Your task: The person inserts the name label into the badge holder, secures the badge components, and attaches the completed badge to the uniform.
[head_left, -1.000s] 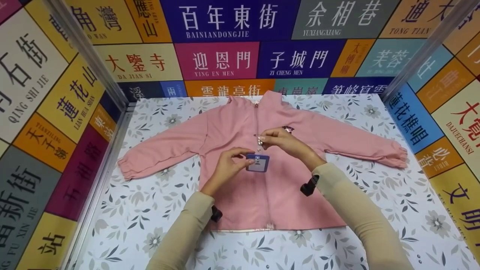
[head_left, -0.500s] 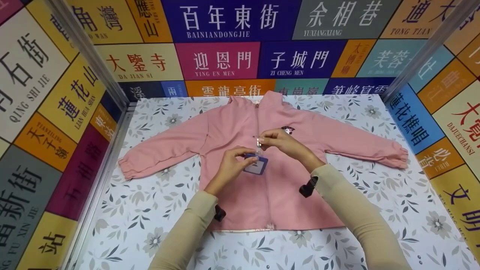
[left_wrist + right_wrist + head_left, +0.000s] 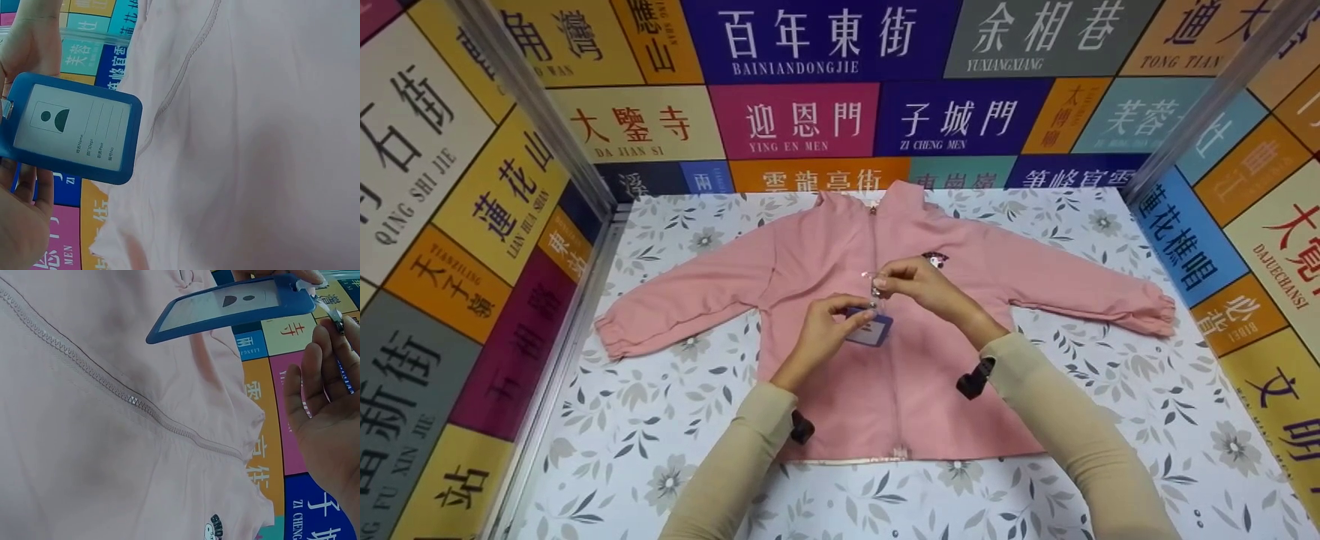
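A pink zip-up jacket lies spread flat, sleeves out to both sides. Over its middle my left hand pinches the top edge of a blue-framed ID badge holder. Its white insert with a portrait outline and printed lines faces the left wrist camera. A clear strap joins the holder to a small metal clip. Thumb and fingers of my right hand pinch that clip just above the holder. In the right wrist view, the holder hangs tilted over the jacket.
White cloth with grey leaves and flowers covers the table. Panels with large Chinese characters stand behind and at both sides, with metal posts at the corners. A small cartoon print marks the jacket's chest.
The badge holder has tilted and shifted slightly left, with more of it behind my left fingers. My right hand has turned the clip a little, its end now pointing up and left.
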A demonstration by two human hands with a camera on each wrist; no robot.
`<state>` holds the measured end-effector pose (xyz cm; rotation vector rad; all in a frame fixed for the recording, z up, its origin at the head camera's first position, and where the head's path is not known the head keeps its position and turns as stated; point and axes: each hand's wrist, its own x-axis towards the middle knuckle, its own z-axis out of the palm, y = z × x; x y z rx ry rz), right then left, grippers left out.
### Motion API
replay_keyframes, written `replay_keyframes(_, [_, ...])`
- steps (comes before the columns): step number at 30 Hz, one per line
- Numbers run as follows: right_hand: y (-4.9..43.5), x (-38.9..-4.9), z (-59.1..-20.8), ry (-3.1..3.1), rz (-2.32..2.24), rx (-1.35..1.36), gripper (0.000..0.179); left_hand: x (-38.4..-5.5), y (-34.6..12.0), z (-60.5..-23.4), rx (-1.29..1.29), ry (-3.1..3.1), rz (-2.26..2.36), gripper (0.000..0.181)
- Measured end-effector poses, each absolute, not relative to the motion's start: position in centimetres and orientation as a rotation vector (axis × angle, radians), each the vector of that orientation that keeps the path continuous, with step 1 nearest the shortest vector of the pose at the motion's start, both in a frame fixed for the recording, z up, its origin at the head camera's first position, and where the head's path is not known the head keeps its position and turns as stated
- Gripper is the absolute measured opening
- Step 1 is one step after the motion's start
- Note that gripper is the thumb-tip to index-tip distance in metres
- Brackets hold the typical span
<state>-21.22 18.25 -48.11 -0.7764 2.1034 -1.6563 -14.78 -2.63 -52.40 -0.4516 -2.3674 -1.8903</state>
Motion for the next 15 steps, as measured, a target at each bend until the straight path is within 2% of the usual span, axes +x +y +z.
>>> replay_keyframes(15, [17.2, -19.2, -45.9, 2.139, -1.745, -0.772, 0.020, -15.1, -2.5, -52.8, -0.390, -2.311, -1.982, 0.020])
